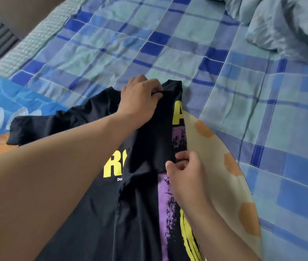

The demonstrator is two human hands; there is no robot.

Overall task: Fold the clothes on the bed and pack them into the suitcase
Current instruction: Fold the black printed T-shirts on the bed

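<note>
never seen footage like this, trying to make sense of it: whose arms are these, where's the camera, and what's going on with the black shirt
There is no machine here. A person wears one camera on the head, looking down at their own arms. A black T-shirt with yellow and purple print lies on a bed with a blue checked sheet. The left hand pinches the shirt's folded-over part near the top; the right hand pinches its lower edge. A cream cloth with orange spots lies beside it, a pillow at top right. No suitcase shows.

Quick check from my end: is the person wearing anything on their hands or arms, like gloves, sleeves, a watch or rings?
Nothing visible. The left hand and right hand are bare, with no gloves. Both forearms are uncovered as far as the frame shows, with no sleeve, watch or bracelet. No rings show on the visible fingers.
</note>
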